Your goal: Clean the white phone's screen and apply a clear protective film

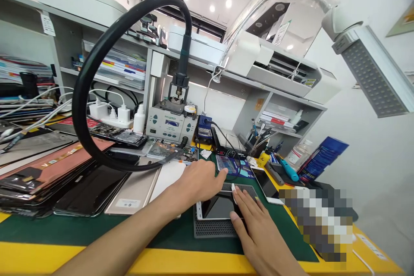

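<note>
A phone (218, 205) with a dark glossy screen and white frame lies face up on a grey honeycomb-patterned pad (216, 229). My right hand (255, 220) rests over the phone's right end, fingers stretched out and thumb apart near its front edge. Beside its index fingertip shows a small white piece (233, 188), its kind unclear. My left hand (199, 181) is over the phone's upper left corner, fingers curled downward and thumb pointing right. Its fingertips are hidden behind the hand, so whatever they hold does not show.
Several phone panels (93, 185) are stacked at left. A black hose (77, 95) loops from a soldering station (171, 123) behind. Another phone (265, 184) lies right of the pad. A lamp (377, 67) overhangs the right. A pixelated patch (318, 224) covers the table's right side.
</note>
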Available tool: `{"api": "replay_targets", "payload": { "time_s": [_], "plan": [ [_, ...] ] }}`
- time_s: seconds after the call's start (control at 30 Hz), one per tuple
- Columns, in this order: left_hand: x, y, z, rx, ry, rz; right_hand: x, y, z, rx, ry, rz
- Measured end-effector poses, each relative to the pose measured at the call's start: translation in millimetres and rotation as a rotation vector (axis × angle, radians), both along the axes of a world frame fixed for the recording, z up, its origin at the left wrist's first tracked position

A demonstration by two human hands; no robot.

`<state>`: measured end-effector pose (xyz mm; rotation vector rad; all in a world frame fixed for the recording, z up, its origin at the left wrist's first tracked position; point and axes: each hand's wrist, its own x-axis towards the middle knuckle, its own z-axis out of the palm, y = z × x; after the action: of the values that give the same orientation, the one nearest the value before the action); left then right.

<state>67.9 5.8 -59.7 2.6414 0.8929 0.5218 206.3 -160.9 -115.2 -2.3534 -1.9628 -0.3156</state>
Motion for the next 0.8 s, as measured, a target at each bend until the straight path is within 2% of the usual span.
{"api": "replay_targets", "payload": {
  "time_s": [0.13,0.3,0.43,0.6,0.8],
  "plan": [
    [0.0,0.3,-1.6,0.014,0.0,-0.009,0.9,-16.3,-5.1,0.018,-0.117,0.07],
    [0.8,0.4,-4.5,0.029,-0.014,-0.015,2.4,-29.9,-18.0,0.119,-0.293,0.15],
    [2.1,1.7,-6.7,0.031,-0.02,-0.012,-6.0,-27.4,-27.2,0.17,-0.354,0.155],
    [1.3,1.6,-5.4,0.041,-0.022,-0.016,-25.1,-16.4,-34.0,0.102,-0.363,0.193],
    [0.3,-2.6,-4.8,0.057,-0.022,-0.005,-27.7,-14.4,-29.6,0.129,-0.43,0.208]
  ]
}}
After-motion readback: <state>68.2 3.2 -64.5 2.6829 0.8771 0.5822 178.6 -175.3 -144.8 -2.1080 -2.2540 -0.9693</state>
